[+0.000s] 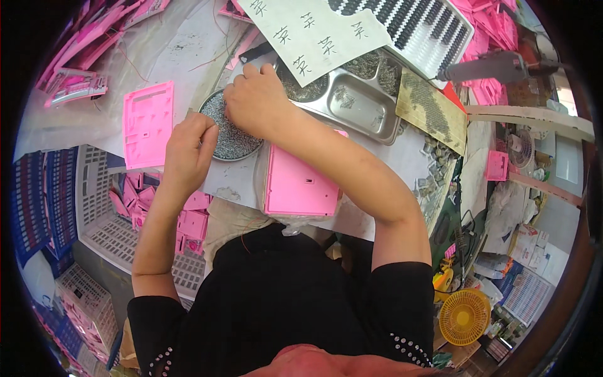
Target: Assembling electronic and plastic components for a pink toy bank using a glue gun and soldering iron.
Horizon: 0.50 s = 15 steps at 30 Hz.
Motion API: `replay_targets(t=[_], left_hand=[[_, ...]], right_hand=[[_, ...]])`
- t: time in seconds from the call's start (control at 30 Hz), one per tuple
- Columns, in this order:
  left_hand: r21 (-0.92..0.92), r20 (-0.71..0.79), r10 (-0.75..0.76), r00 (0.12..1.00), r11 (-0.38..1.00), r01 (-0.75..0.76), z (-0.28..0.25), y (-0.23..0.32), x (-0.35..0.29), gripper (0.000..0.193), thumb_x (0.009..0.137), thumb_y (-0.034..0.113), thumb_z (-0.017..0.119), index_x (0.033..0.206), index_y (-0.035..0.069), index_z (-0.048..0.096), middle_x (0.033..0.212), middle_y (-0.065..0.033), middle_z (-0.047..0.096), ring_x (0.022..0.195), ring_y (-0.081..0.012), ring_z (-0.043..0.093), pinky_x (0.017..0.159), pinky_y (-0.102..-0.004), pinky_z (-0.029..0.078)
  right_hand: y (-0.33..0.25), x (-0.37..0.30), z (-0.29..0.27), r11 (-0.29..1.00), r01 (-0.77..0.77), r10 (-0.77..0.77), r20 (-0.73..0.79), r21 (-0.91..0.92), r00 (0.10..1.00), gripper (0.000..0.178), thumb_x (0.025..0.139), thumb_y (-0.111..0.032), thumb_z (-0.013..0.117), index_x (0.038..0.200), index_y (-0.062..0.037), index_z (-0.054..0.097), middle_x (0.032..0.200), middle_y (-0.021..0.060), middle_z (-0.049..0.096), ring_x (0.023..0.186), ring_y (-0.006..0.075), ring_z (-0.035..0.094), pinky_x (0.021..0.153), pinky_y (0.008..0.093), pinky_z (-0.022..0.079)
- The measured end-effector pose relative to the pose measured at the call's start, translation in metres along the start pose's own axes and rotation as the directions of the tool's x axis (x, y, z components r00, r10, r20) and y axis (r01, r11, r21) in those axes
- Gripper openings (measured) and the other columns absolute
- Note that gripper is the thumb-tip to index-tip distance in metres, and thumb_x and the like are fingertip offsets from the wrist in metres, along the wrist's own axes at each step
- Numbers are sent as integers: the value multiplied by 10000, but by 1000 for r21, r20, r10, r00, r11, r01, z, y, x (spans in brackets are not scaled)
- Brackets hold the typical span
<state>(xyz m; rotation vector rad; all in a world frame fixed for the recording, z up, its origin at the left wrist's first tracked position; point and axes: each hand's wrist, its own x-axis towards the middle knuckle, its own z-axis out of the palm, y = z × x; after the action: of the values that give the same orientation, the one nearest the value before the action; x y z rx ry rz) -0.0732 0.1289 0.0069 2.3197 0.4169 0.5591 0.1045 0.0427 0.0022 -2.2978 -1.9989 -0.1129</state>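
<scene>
A round dish of small grey metal pieces, probably screws [237, 139], sits on the table between my hands. My left hand [191, 146] is closed at the dish's left rim, fingers curled in; whatever it may hold is hidden. Over the dish's upper right side my right hand [257, 103] bends its fingers, and its fingertips are out of sight. Left of my left hand lies a pink plastic panel with moulded ribs [149, 124]. Another pink plastic cover [300, 182] rests at the table's near edge, under my right forearm.
A steel compartment tray [359, 108] holds small dark parts, partly covered by a handwritten sheet [314, 34]. Beyond it is a white rack of black parts [418, 28]. An electric screwdriver [487, 68] hangs at right. Below left stands a white crate [116, 235] with pink parts.
</scene>
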Motion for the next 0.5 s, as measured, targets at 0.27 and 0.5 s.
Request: replay_targets(t=[0.27,0.5], left_hand=[[-176,233,-42,971,981,85,16,37,3,100,920,83,674,872,8,628,805,-118,605,721,-313,606,663,-413,475],[15,373,167,913,983,-185,44,51,29,194,970,187,619,891,11,617,848,-161,634,790,-384,624,703,-460,489]], right_hand=[[30,-69,-44,939,-69,155,-237,336,959,99,906,-167,641,891,-69,642,891,100,668,889,315,615,782,434,468],[46,-184,-80,715,-296,354,37,633,934,152,957,-168,615,883,-36,610,840,132,638,801,357,561,760,469,450]])
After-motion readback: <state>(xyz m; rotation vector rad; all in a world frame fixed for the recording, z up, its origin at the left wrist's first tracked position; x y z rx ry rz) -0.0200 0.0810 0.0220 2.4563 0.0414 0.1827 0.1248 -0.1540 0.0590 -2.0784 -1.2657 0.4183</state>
